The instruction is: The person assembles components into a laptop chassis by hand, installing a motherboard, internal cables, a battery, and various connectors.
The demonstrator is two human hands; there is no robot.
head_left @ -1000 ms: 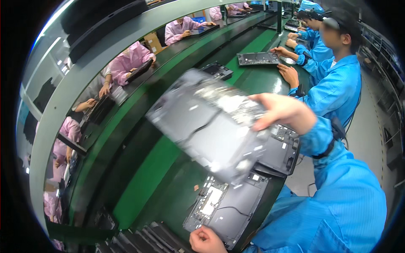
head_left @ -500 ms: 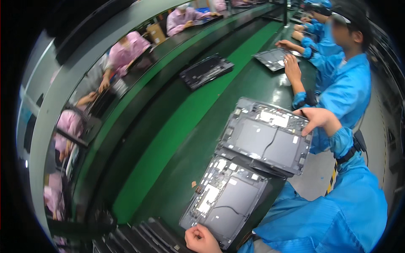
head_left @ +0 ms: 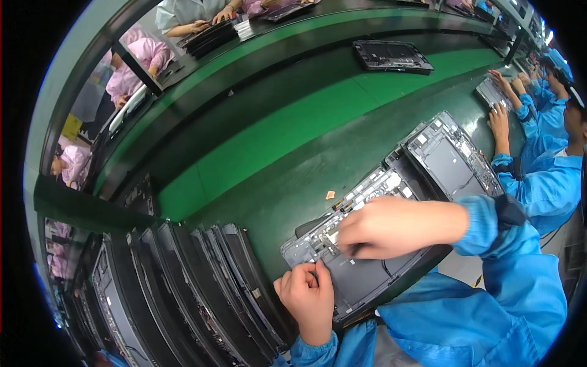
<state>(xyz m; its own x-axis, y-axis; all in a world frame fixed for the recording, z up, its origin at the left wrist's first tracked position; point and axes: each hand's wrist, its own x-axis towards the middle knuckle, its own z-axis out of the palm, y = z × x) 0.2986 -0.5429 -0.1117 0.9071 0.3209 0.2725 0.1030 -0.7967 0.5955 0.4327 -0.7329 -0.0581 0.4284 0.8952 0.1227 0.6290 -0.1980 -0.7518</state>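
Observation:
An opened flat tablet-like device (head_left: 367,282) lies before me, its circuit board and grey inner panels bare. My left hand (head_left: 307,300) is at its near left edge, thumb and forefinger pinched together; whatever they hold is too small to make out. Over the circuit board, my right hand (head_left: 382,227) bends down with curled fingers. Something dark shows beneath its fingertips, but I cannot make out what it is. Farther right, another opened device (head_left: 443,162) rests on top of a stack, apart from both hands.
Several dark device housings (head_left: 183,275) stand in a row at the left. A small orange-brown scrap (head_left: 330,195) lies on the green bench (head_left: 275,177). Another housing (head_left: 391,56) sits on the far green strip. A co-worker's hand (head_left: 499,125) is at a device on the right.
My right hand has left the device on the stack and come over the nearer one. My left hand stays near that device's edge. The view has turned left, showing more of the housing row.

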